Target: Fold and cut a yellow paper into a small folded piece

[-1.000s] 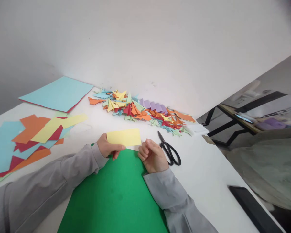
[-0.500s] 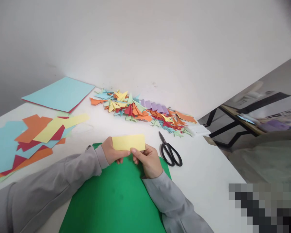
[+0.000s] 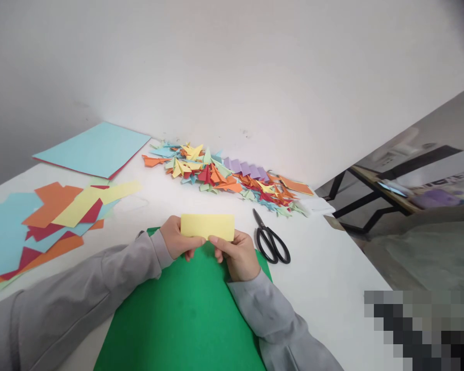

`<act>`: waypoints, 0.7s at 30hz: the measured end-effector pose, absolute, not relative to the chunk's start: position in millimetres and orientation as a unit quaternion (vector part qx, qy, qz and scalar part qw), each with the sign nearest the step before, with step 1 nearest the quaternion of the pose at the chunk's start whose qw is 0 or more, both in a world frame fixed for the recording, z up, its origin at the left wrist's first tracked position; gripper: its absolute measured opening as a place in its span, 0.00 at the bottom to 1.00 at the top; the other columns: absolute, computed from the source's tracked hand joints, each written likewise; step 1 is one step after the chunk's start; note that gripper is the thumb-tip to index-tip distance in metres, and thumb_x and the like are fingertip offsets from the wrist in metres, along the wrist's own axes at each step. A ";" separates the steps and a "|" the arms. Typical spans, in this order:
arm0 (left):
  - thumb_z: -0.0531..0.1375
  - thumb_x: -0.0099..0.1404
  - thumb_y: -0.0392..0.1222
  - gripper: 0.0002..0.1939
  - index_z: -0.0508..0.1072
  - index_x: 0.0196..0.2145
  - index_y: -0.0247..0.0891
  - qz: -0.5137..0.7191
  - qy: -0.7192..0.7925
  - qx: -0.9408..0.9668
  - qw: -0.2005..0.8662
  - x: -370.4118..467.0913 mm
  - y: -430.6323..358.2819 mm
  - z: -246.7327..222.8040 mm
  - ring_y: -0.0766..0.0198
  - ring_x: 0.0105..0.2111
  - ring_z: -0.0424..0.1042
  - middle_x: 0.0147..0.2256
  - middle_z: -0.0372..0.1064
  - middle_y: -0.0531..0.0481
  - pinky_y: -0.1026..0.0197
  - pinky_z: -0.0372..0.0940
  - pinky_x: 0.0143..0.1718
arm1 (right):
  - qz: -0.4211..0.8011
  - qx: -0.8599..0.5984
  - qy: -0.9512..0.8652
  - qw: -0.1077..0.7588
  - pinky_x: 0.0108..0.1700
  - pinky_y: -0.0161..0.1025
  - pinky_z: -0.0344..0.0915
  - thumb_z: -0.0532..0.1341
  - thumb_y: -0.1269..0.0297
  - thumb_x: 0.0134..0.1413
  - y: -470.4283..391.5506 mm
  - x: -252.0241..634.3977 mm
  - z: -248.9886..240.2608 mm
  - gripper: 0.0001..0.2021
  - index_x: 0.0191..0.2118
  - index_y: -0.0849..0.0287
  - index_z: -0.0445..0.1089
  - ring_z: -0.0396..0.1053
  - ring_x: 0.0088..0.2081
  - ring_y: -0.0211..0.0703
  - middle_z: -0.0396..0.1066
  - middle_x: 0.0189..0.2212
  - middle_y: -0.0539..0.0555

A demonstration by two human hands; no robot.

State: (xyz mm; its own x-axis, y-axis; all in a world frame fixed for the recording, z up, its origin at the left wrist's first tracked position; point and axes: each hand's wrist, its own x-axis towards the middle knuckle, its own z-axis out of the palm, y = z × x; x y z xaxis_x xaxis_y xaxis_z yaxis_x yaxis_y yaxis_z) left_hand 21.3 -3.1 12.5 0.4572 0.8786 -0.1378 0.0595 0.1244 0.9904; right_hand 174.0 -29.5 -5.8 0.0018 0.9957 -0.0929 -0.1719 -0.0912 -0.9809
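Observation:
A small yellow paper rectangle [image 3: 208, 226] is held up over the far end of a green sheet [image 3: 181, 314]. My left hand [image 3: 178, 241] pinches its left part, thumb along the lower edge. Thumb and fingers of my right hand [image 3: 239, 255] grip its lower right part, and the two thumb tips are close together at the bottom middle. Some fingers of both hands are hidden behind the paper. Black-handled scissors [image 3: 270, 239] lie to the right of my right hand, blades pointing away.
Paper scraps [image 3: 62, 216] in several colours lie at the left. Folded paper pieces [image 3: 216, 175] are heaped along the wall. A light blue sheet [image 3: 96, 149] rests at the back left. Beyond the white table [image 3: 325, 288] stands a black-framed desk [image 3: 365, 206].
The yellow paper has shifted slightly right and lies a little flatter to view. Both hands keep nearly the same grip on it.

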 end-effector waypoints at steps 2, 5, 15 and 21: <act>0.59 0.45 0.37 0.11 0.64 0.11 0.32 0.323 0.407 0.572 0.635 21.1 -2.7 12.3 0.71 0.08 0.58 0.08 0.60 0.53 0.67 0.55 0.10 | 0.566 -0.482 -0.421 0.520 0.12 0.27 0.49 0.67 0.64 0.34 -29.3 173.9 -5.2 0.12 0.12 0.62 0.65 0.53 0.09 0.27 0.62 0.06 0.46; 0.59 0.45 0.37 0.11 0.64 0.10 0.32 0.333 0.402 0.563 0.641 21.0 -2.2 12.0 0.71 0.08 0.58 0.08 0.60 0.53 0.68 0.55 0.10 | 0.567 -0.482 -0.412 0.525 0.11 0.28 0.48 0.67 0.65 0.34 -29.4 173.2 -3.0 0.13 0.11 0.62 0.64 0.53 0.08 0.27 0.61 0.06 0.45; 0.60 0.43 0.37 0.09 0.65 0.12 0.31 0.338 0.390 0.517 0.683 21.7 2.6 11.7 0.69 0.07 0.59 0.08 0.61 0.52 0.67 0.56 0.09 | 0.566 -0.478 -0.371 0.559 0.11 0.28 0.46 0.67 0.67 0.31 -27.7 174.9 0.7 0.13 0.10 0.62 0.64 0.51 0.08 0.27 0.60 0.05 0.46; 0.59 0.41 0.35 0.05 0.67 0.16 0.30 0.335 0.400 0.463 0.716 23.2 4.8 10.3 0.67 0.07 0.60 0.08 0.61 0.52 0.65 0.57 0.08 | 0.577 -0.470 -0.345 0.572 0.10 0.29 0.45 0.67 0.68 0.30 -26.6 175.8 1.6 0.12 0.10 0.62 0.64 0.50 0.08 0.27 0.58 0.05 0.45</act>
